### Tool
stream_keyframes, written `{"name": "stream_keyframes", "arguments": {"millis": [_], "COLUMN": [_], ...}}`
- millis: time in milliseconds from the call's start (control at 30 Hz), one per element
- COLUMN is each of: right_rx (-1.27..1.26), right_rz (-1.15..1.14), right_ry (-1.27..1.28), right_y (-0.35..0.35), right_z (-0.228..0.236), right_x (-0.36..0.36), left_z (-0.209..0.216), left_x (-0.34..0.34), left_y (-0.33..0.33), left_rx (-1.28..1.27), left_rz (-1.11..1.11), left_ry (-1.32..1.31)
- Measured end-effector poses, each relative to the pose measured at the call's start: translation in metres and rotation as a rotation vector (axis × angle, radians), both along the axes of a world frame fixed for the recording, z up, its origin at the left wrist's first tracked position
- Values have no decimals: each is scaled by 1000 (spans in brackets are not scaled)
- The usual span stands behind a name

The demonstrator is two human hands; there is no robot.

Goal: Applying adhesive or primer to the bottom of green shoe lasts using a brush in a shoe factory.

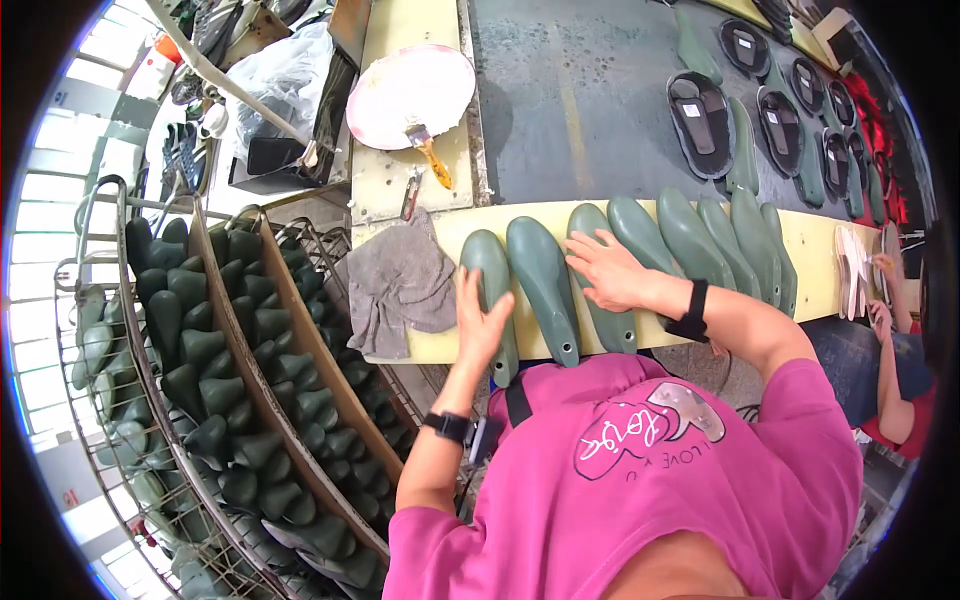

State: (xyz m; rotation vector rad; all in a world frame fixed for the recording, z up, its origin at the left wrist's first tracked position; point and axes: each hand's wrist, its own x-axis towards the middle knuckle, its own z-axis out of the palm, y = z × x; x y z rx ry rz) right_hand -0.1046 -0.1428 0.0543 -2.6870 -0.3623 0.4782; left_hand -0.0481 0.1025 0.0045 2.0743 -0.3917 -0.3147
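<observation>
A row of green shoe lasts lies side by side on the pale yellow bench edge before me, narrow ends with small holes toward my body. My left hand (480, 318) rests on the leftmost shoe last (485, 255), thumb apart from the fingers. Between my hands lies another shoe last (542, 280), untouched. My right hand (608, 270) lies over the upper part of the third shoe last (612, 328), its fingers stretched and spread. Several more lasts, such as one broad shoe last (690, 235), continue to the right under and beyond my right forearm.
A grey cloth (400, 285) lies left of the lasts. Behind it are a utility knife (411, 196), a brush (432, 160) and a white dish (410, 95). A wire rack (150, 370) full of lasts stands at left. Black shoe uppers (700, 125) lie far right, near another person's arm (890, 390).
</observation>
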Motion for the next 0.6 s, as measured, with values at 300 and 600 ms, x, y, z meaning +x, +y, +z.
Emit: {"name": "stream_keyframes", "arguments": {"millis": [300,600], "right_rx": [180,-180], "right_rz": [-11,190], "right_ry": [-506,-615], "right_y": [-18,59], "right_z": [-1,-41], "right_x": [70,239], "left_z": [26,14], "left_x": [7,-6], "left_y": [-38,42], "left_rx": [103,-232], "left_rz": [45,73], "left_ry": [70,427]}}
